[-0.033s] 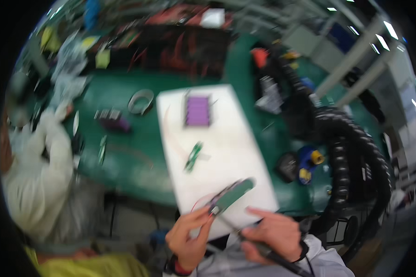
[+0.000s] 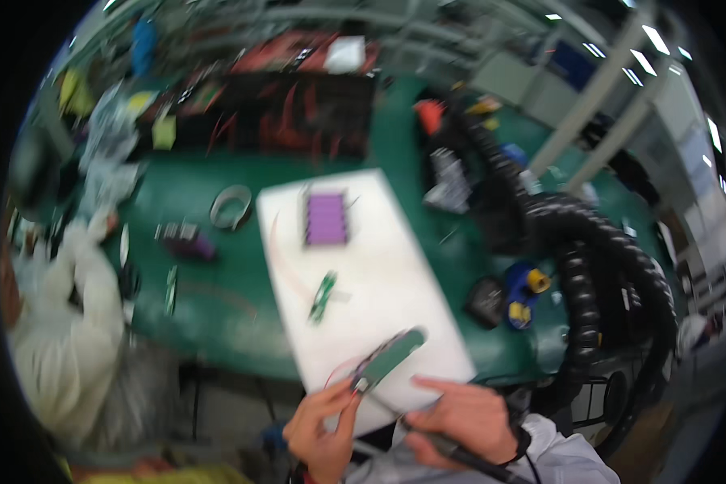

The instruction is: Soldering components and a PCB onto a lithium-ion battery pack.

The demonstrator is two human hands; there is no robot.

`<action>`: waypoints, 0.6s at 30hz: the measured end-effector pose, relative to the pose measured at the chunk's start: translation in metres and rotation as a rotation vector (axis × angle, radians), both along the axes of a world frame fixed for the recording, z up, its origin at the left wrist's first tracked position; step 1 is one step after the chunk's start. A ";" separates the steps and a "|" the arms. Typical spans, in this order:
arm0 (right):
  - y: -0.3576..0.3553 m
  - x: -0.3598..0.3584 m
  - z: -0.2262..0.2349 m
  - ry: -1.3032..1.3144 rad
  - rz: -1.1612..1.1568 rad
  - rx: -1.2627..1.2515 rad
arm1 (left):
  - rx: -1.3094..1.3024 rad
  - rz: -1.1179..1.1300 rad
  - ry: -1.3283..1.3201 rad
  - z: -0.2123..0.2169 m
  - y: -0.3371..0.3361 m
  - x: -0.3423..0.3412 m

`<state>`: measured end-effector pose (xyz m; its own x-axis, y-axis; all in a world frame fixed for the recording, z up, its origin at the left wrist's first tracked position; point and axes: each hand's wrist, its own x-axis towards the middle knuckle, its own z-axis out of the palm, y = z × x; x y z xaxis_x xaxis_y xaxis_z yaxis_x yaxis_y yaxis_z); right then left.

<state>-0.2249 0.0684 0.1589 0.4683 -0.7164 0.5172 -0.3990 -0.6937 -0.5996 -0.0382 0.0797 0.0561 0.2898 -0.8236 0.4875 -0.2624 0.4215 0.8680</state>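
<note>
almost everything has slipped a bit down and to the left in the person's view since the frame just before, table and all, so i think the head turned. the hands and what they hold stayed together as they were.

the long green piece (image 2: 391,360) is over the near end of the white sheet (image 2: 383,274). i can't tell if it rests there or is held just above. it points away from the person, from low on the left to high on the right. its near end is in the left hand (image 2: 323,431), thumb and fingers pinching it tight. so the left hand is the closer one, touching it. the right hand (image 2: 476,423) sits low and to the right, closed around a black stick tool (image 2: 460,453), with one finger poking out. the thin end of the tool leans left toward that pinched end. it's too blurry to tell if they touch. a red wire (image 2: 337,367) curls beside the piece.

farther up the sheet lie a little green bit (image 2: 323,297) and a purple block (image 2: 326,219).

under it all is a green table (image 2: 218,335). on the left side are a pale ring (image 2: 245,196) and a second purple block (image 2: 192,242). on the right are a blue and yellow round thing (image 2: 522,298) and a fat black hose (image 2: 597,222). someone in pale sleeves (image 2: 97,270) is at the left edge, and bright lights (image 2: 655,37) hang up high.
</note>
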 end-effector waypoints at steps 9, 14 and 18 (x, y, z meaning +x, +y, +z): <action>0.021 0.001 -0.010 -0.108 -0.087 -0.154 | 0.063 -0.117 0.182 -0.002 0.022 -0.003; 0.009 -0.002 0.003 -0.087 -0.013 -0.097 | 0.033 0.004 0.126 -0.023 0.017 0.001; 0.000 -0.009 0.006 0.037 0.006 -0.140 | 0.091 -0.060 0.021 0.000 0.006 -0.004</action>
